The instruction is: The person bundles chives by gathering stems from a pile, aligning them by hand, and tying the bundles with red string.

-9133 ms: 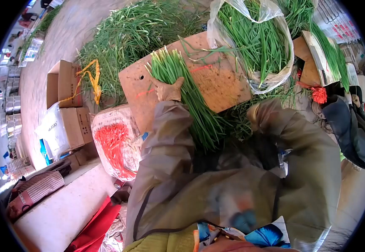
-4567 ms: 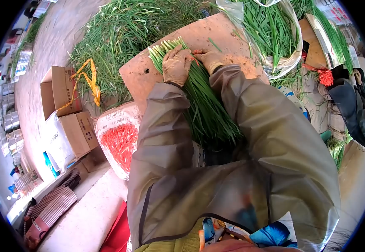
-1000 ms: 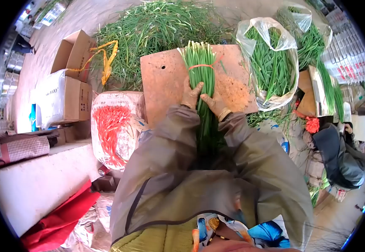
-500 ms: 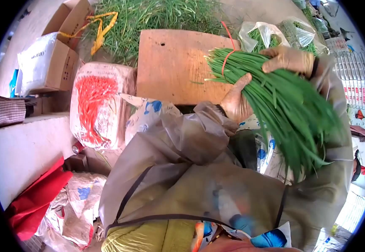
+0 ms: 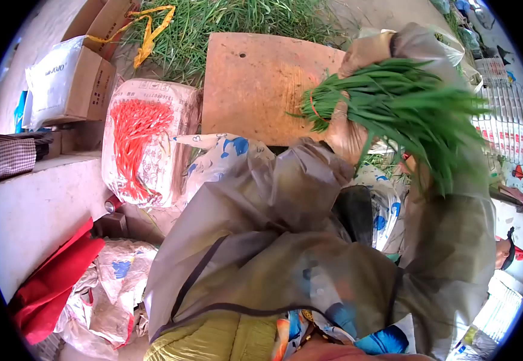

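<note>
The left hand holds the chive bundle, grip closed, over the board's right edge; the right hand's grip I cannot tell. Red tie is already on; greens beyond the board lie loose.

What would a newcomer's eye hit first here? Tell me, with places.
First comes the bunch of green leaves with its red tie, in the left hand at upper right, the right hand against it. Next come the bright red strips on the pale package at left, then the red cloth at lower left.
</note>
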